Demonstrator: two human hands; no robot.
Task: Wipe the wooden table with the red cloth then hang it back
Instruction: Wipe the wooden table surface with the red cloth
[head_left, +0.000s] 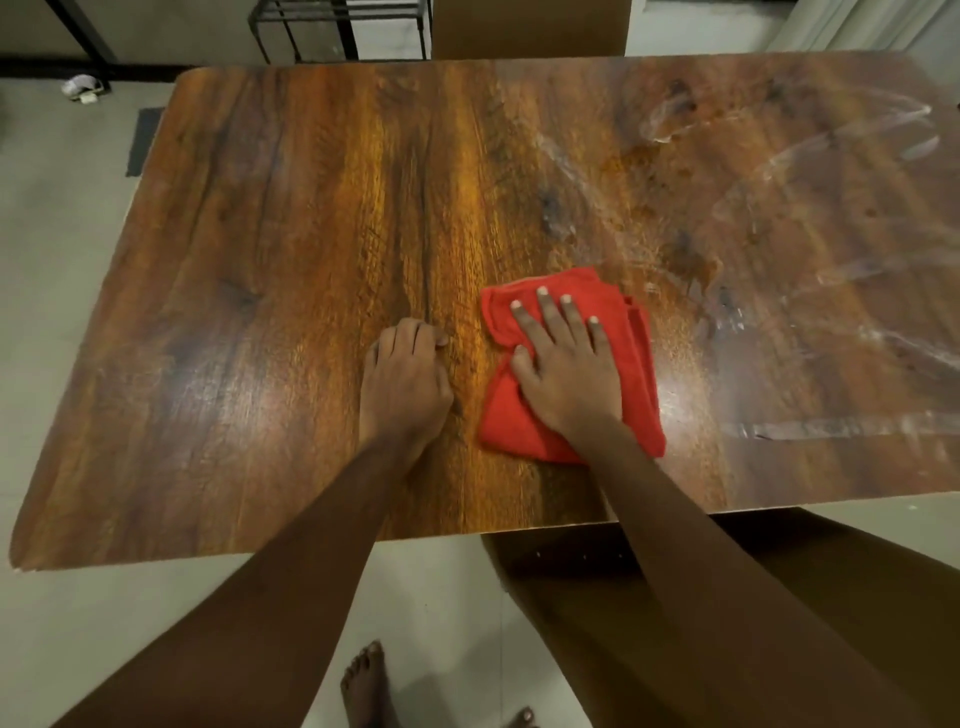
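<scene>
The red cloth (641, 379) lay bunched and loosely folded on the wooden table (291, 249), near the edge closest to me and a little right of the middle. It sat directly under my right hand (563, 374). Soft, nubby terry folds stuck out past my palm on every side, with the widest flap toward my wrist. My right fingers (550, 317) were stretched out nearly straight and slightly fanned. They pressed flat on top of the fabric without curling round it, and my thumb lay along the cloth's left fold. My left hand (405, 379) rested just beside the cloth on bare wood, apart from it. Its fingers (415, 335) were curled under into a loose fist that gripped nothing, the knuckles and tips against the tabletop. The table was a broad rectangle with rounded corners and a glossy top, its grain running away from me in orange and dark brown bands with a few knots. Pale, curved wet streaks (831, 156) smeared its right half, well beyond the cloth. Below the near edge my bare foot (363, 686) stood on a pale tiled floor (62, 249), and a black metal frame (337, 26) stood past the far edge.
</scene>
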